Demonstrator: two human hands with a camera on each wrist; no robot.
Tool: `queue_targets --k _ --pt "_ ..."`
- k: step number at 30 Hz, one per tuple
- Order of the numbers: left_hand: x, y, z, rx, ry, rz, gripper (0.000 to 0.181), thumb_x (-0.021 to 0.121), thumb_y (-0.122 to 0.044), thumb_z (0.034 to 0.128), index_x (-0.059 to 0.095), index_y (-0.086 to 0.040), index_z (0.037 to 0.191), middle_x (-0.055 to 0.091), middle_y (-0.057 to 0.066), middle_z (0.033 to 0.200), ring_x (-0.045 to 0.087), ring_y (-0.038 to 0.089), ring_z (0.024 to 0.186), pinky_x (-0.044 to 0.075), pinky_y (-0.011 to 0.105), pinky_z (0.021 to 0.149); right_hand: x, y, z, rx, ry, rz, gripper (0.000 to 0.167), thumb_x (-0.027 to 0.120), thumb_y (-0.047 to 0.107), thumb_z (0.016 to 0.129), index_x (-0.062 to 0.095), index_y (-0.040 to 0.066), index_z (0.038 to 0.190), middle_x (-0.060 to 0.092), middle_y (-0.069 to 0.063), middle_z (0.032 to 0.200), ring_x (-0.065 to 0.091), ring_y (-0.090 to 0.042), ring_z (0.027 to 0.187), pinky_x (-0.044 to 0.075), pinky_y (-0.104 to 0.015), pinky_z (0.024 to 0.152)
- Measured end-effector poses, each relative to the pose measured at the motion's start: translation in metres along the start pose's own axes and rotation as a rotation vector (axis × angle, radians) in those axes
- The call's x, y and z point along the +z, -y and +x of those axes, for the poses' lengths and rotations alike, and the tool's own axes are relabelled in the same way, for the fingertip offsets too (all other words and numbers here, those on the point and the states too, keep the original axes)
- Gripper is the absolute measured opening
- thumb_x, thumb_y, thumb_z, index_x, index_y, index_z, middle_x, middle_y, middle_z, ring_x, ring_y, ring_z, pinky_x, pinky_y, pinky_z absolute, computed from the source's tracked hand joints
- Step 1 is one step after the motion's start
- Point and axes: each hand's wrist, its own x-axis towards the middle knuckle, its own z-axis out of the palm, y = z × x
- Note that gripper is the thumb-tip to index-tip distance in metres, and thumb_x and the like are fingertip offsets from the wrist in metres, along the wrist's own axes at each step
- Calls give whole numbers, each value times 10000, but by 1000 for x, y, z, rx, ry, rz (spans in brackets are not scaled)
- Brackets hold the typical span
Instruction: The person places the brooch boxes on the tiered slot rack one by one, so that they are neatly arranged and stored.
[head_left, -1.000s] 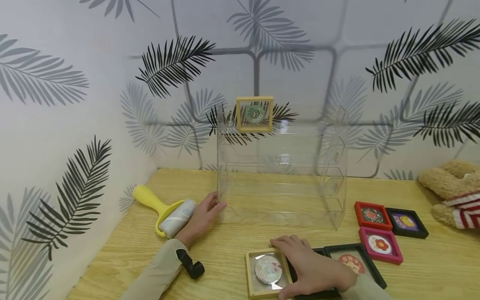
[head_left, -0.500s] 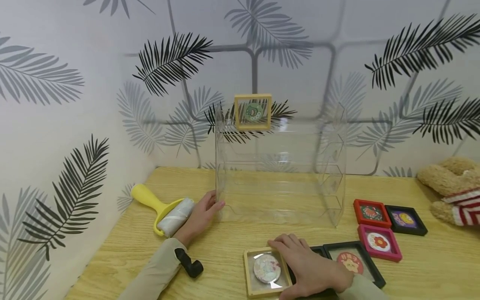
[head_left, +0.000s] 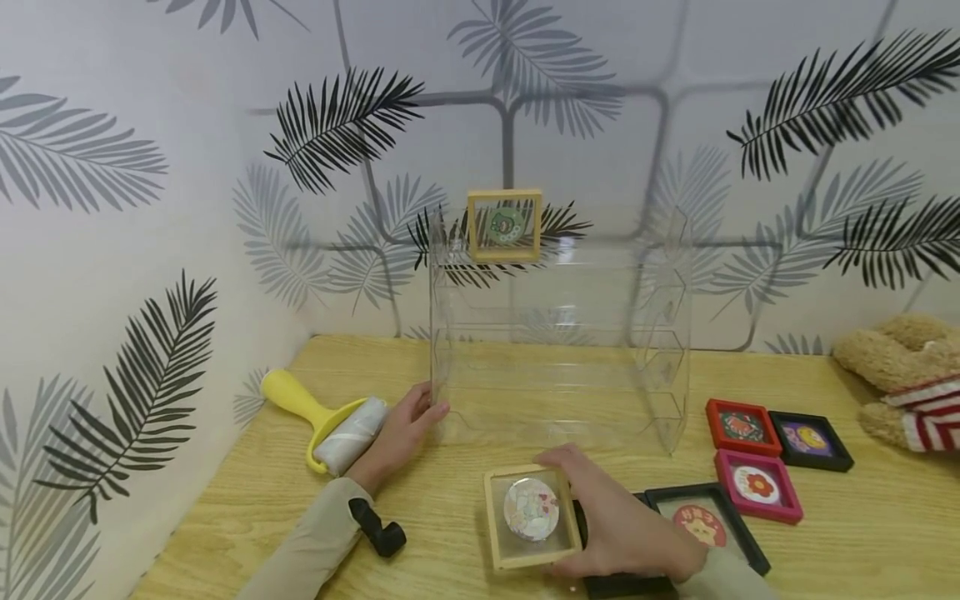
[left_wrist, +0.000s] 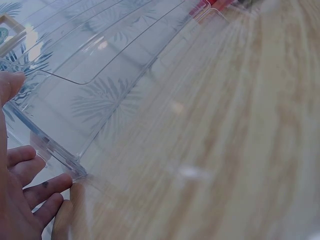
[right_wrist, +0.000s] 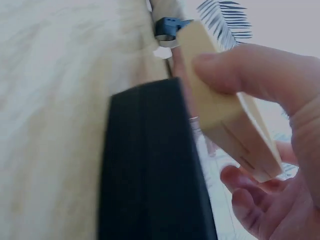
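Observation:
Between thumb and fingers, my right hand (head_left: 618,525) grips a light wood frame (head_left: 495,533) with a round pastel badge, tilted up off the table. In the right wrist view the thumb presses the edge of the wood frame (right_wrist: 235,120), beside a black frame (right_wrist: 150,165). My left hand (head_left: 402,429) is at the lower left edge of a clear tiered acrylic rack (head_left: 562,375). The left wrist view has the thumb and fingers of the left hand (left_wrist: 25,195) on either side of the rack's side panel (left_wrist: 45,142). Another wood frame (head_left: 505,260) with a green badge stands on the rack's top tier.
A yellow-handled roller (head_left: 300,400) lies left of the left forearm. On the right are a black frame (head_left: 753,546), a red frame (head_left: 772,442), a pink frame (head_left: 791,504), a small black frame (head_left: 840,454) and a plush toy (head_left: 892,358). A patterned wall stands behind.
The right hand has lifted the wood frame with the pastel badge slightly off the table, and its near side has risen clear of the surface. The left hand has stayed at the rack.

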Motion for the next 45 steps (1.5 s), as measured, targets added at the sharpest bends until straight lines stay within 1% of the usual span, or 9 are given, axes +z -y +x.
queue_targets --k 3,10,14,18,23,28,35,39,45 --pt "0 1 0 -1 -1 11 516 514 -250 1001 361 -31 1444 486 239 1407 482 357 1291 357 526 1065 -6 -2 1 35 -8 195 961 877 309 692 287 110 1424 450 -73 1277 543 -117 1041 517 -303 841" --pt "-1 3 1 4 6 -10 523 518 -248 1000 358 -29 1448 479 236 1414 474 352 1299 346 528 1073 -19 -9 0 65 -8 465 949 843 127 737 196 106 1431 546 -182 1161 634 -121 922 552 -304 755" --pt "-1 2 1 7 9 -7 518 513 -246 1002 360 -20 1443 502 236 1391 487 348 1285 348 522 1070 -23 -15 0 51 -80 617 638 658 -5 886 214 -28 1344 580 -187 831 628 -135 631 544 -321 539" --pt "1 3 0 9 10 -2 510 513 -240 1002 368 -13 1436 518 235 1375 498 346 1272 355 515 1064 -25 -19 -2 31 -203 606 335 489 -27 977 294 -35 1249 524 -91 697 558 -111 481 491 -296 427" --pt "2 6 -1 -3 20 5 510 514 -251 1003 370 -25 1436 515 234 1378 497 345 1272 358 509 1063 -35 -20 -6 50 -288 574 309 461 -33 987 352 120 1233 578 47 770 570 -72 481 452 -268 378" --pt "0 6 0 5 7 18 497 515 -265 1001 388 -32 1422 553 229 1335 522 333 1238 368 484 1050 -56 -18 -2 91 -431 508 207 424 -9 1007 349 -21 1200 583 41 726 570 -77 462 440 -265 357" --pt "-3 4 0 -2 2 -9 506 513 -249 1003 370 -21 1432 512 234 1382 495 337 1273 354 489 1066 -94 -15 20 143 -616 425 192 322 147 1055 333 20 1198 602 19 703 609 -117 463 428 -281 339" --pt "-2 1 0 -4 5 -5 516 519 -249 998 369 -19 1434 522 235 1372 501 341 1270 360 498 1062 -114 -15 31 125 -603 388 257 303 173 1057 305 -19 1229 602 22 709 603 -101 489 458 -268 389" --pt "-1 2 1 -6 8 7 512 516 -246 1000 371 -16 1433 543 228 1349 514 332 1255 365 486 1060 -148 -6 51 155 -491 446 178 327 191 1053 325 146 1225 557 -57 845 657 -122 681 544 -287 556"
